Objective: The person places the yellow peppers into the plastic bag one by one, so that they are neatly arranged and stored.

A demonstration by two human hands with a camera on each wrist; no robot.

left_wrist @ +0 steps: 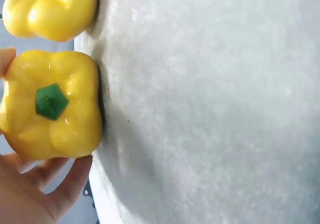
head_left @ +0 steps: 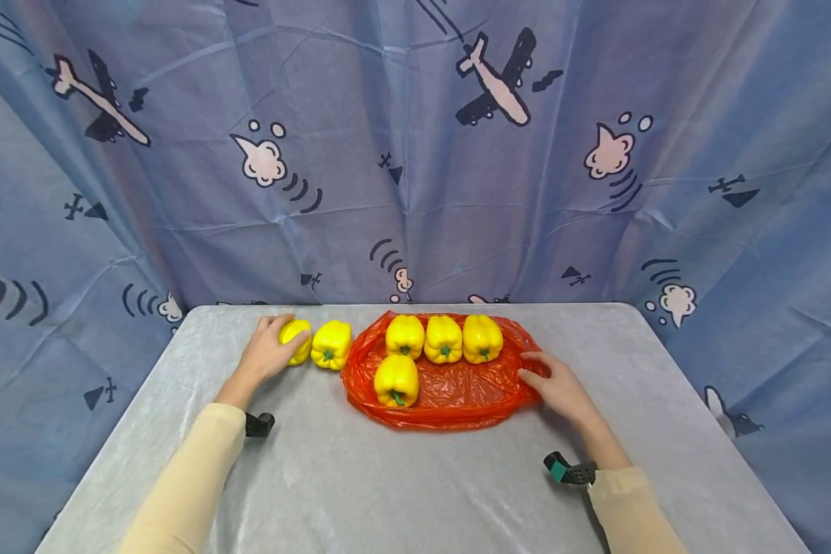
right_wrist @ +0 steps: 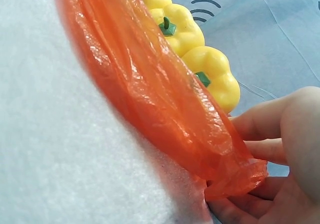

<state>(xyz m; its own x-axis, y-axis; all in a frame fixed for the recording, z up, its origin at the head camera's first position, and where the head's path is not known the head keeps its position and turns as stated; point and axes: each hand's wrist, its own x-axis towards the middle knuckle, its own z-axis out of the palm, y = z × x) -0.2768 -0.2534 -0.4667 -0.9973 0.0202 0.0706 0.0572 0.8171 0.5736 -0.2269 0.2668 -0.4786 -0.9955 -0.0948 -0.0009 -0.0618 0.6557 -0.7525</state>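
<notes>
My left hand (head_left: 268, 348) holds a yellow bell pepper (head_left: 295, 342) at the far left of the row, fingers and thumb on opposite sides of it. In the left wrist view that pepper (left_wrist: 55, 129) shows its green stem, and it appears to sit on the table. A second loose pepper (head_left: 332, 346) stands between it and a red plastic bag (head_left: 457, 415). The bag lies spread with its mouth up, several yellow peppers (head_left: 443, 340) inside. At the bag's right end, my right hand (head_left: 559, 388) grips the rim (right_wrist: 240, 179) between thumb and fingers.
A grey-white cloth covers the table (head_left: 388, 492). Behind and at both sides hangs a blue curtain (head_left: 346, 154) printed with airplanes. Each wrist wears a black camera strap, the right one (head_left: 569, 469) with a green patch.
</notes>
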